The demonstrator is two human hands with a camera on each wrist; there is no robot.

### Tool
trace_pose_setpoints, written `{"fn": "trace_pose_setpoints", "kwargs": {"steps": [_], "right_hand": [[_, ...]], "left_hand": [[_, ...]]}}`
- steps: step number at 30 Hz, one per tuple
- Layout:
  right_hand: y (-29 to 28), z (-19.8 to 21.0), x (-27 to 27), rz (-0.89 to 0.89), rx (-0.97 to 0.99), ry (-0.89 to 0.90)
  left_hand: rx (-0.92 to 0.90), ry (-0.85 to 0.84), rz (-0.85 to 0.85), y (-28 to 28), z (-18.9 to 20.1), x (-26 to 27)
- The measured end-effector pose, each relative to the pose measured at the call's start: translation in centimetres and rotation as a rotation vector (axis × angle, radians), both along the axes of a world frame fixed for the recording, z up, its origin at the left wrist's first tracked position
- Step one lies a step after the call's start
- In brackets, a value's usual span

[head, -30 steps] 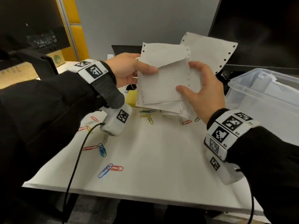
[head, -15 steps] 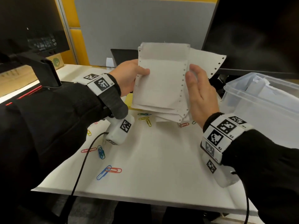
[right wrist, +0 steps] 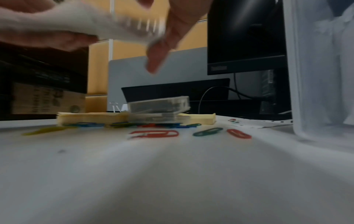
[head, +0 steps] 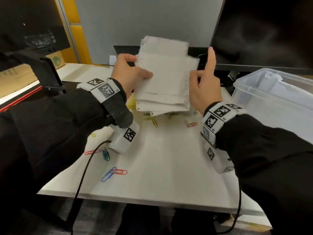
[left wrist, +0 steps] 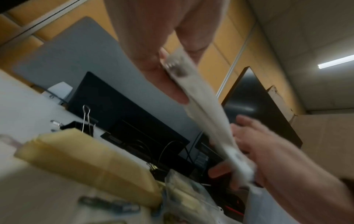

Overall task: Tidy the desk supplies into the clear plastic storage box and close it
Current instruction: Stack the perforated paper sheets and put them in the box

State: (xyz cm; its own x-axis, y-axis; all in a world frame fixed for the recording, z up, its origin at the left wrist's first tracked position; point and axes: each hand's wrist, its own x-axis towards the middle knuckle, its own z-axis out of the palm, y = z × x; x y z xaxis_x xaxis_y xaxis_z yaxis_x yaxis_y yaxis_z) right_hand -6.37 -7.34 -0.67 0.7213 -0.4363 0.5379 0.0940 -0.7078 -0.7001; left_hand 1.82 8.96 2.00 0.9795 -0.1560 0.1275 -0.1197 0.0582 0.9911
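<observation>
I hold a stack of white perforated paper (head: 162,77) upright above the desk, between both hands. My left hand (head: 142,68) grips its left edge, thumb on the front. My right hand (head: 203,73) pinches the right edge, thumb in front and index finger pointing straight up. The stack (left wrist: 203,109) is edge-on and blurred in the left wrist view, with my right hand (left wrist: 247,145) behind it. The clear plastic storage box (head: 277,106) stands open at the right with white paper inside. Several coloured paper clips (head: 114,173) lie scattered on the desk.
Yellow sticky-note pads (right wrist: 91,117) and a small clear case (right wrist: 159,106) sit behind the paper clips (right wrist: 155,134). A black binder clip (left wrist: 86,121) stands further back. A dark monitor (head: 262,31) rises behind the box, and a black monitor arm (head: 44,68) stands at the left.
The sheet that stuck out to the right is now gathered into the stack. My right hand has moved from lying flat against the edge to pinching it, index finger raised.
</observation>
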Motion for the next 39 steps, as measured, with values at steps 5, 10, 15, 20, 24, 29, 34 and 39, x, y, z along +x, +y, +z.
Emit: {"fn": "trace_pose_setpoints", "kwargs": {"steps": [5, 10, 15, 20, 24, 29, 34, 39], "right_hand": [[-1.8, -1.4, 1.1, -0.212, -0.171, 0.697], [-3.6, -2.6, 1.3, -0.189, -0.508, 0.980], [-3.7, -2.1, 2.1, -0.230, -0.465, 0.911], [-3.5, -2.2, 1.8, -0.233, -0.450, 0.931], [-3.2, -1.6, 1.3, -0.238, -0.503, 0.934], [-3.1, -0.6, 1.0, -0.207, -0.536, 0.908], [-1.9, -0.2, 0.2, -0.179, -0.540, 0.844], [-0.4, -0.2, -1.5, -0.139, -0.616, 0.748]], "left_hand": [[0.067, -0.185, 0.239, 2.7, 1.9, 2.1], [0.108, -0.184, 0.268, 3.8, 3.1, 2.9], [0.026, -0.159, 0.329, 4.0, 2.5, 2.9], [0.015, -0.119, 0.296, 4.1, 2.0, 2.7], [0.007, -0.080, 0.290, 4.2, 2.1, 2.6], [-0.003, -0.058, 0.262, 3.8, 2.0, 1.9], [0.052, -0.073, 0.214, 3.6, 1.8, 1.2], [0.111, -0.112, 0.180, 3.6, 2.1, 1.0]]}}
